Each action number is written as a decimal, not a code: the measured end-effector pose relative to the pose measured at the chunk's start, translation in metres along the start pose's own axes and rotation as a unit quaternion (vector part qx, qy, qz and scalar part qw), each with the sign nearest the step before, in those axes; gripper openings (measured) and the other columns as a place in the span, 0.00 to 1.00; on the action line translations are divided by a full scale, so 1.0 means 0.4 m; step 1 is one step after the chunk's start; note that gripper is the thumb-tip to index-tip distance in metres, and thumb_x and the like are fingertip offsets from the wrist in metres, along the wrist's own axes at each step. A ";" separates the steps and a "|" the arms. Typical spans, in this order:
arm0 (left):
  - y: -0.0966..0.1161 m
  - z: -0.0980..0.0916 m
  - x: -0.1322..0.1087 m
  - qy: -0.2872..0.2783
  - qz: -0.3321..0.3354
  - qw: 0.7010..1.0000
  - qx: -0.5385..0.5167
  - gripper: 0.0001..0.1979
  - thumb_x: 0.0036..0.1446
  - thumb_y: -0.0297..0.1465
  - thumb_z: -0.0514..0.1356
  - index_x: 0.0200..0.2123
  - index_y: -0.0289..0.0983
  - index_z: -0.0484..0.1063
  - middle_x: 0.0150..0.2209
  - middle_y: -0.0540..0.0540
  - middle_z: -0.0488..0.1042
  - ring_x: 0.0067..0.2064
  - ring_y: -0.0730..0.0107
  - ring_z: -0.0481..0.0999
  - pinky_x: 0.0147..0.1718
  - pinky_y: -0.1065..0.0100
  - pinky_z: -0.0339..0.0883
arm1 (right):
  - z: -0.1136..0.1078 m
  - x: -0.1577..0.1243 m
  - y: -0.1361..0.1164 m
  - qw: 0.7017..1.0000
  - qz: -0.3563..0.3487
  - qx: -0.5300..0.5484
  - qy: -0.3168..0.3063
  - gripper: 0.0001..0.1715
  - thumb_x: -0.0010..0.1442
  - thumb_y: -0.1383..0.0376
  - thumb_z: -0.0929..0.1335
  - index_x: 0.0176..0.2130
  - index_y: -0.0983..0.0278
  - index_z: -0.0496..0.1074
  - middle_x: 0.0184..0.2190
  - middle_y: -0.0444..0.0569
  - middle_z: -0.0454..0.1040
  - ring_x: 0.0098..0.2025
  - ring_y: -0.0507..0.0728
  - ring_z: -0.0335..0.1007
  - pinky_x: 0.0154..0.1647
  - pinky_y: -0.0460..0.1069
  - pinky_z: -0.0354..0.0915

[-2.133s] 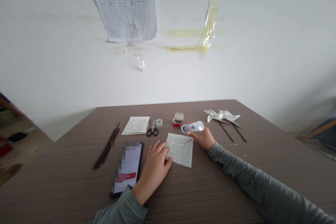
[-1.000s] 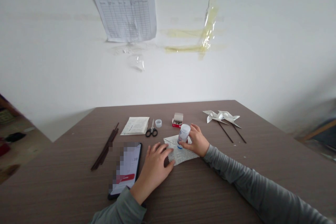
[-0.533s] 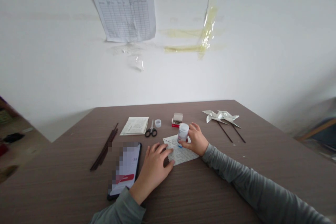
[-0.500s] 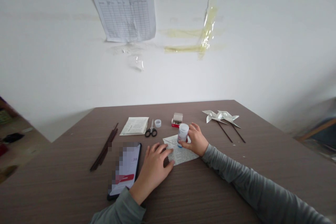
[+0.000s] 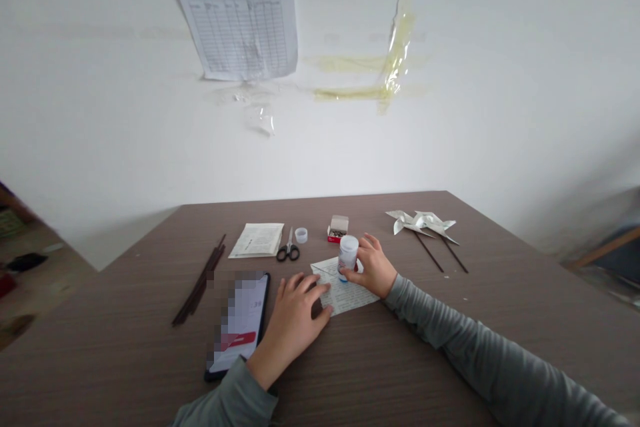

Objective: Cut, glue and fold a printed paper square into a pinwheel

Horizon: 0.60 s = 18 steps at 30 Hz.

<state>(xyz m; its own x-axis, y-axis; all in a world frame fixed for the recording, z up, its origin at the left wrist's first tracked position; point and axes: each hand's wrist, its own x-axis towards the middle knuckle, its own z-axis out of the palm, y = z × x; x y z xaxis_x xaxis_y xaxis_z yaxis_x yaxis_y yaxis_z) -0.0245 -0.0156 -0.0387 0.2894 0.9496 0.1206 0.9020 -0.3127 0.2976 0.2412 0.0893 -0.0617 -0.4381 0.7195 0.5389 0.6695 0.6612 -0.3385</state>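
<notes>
The person's right hand (image 5: 375, 269) has its fingers closed around a small white-capped bottle (image 5: 348, 256), which stands upright on a square of printed paper (image 5: 350, 300); the left hand (image 5: 293, 323) lies open, fingers spread, its fingertips (image 5: 320, 290) resting on the sheet's left edge; whether the sheet is creased cannot be told; two finished paper pinwheels (image 5: 420, 221) on dark sticks lie towards the far right; a bundle of bare dark sticks (image 5: 200, 280) remains on the left, beside a phone (image 5: 237, 323)
</notes>
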 end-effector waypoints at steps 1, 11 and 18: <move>-0.001 0.001 0.000 0.002 -0.001 1.000 0.000 0.23 0.78 0.33 0.75 0.71 0.51 0.93 0.79 0.38 0.88 0.84 0.27 0.80 0.87 0.16 0.68 | 0.000 0.000 0.000 1.000 0.002 -0.002 0.000 0.17 0.70 0.57 0.87 0.35 0.54 0.83 0.39 0.47 0.89 0.54 0.70 0.90 0.88 0.80 0.71; -0.002 0.005 0.001 0.014 -0.006 1.000 -0.021 0.21 0.76 0.34 0.78 0.69 0.51 0.95 0.78 0.39 0.89 0.83 0.26 0.81 0.87 0.17 0.68 | 0.001 0.000 0.004 1.000 0.003 -0.009 -0.003 0.20 0.71 0.58 0.87 0.34 0.54 0.79 0.38 0.47 0.88 0.54 0.70 0.89 0.88 0.81 0.70; 0.001 0.001 0.001 0.000 -0.008 1.000 -0.004 0.23 0.78 0.34 0.76 0.72 0.50 0.94 0.79 0.38 0.88 0.84 0.26 0.80 0.87 0.18 0.68 | -0.004 0.000 0.003 1.000 0.010 0.020 -0.019 0.17 0.72 0.57 0.86 0.36 0.55 0.83 0.38 0.47 0.88 0.54 0.70 0.90 0.90 0.83 0.67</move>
<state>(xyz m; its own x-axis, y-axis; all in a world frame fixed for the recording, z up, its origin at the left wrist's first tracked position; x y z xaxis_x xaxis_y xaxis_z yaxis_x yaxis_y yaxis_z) -0.0236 -0.0153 -0.0390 0.2751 0.9544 0.1157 0.9041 -0.2978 0.3064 0.2429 0.0896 -0.0610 -0.4476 0.7400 0.5021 0.6549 0.6536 -0.3795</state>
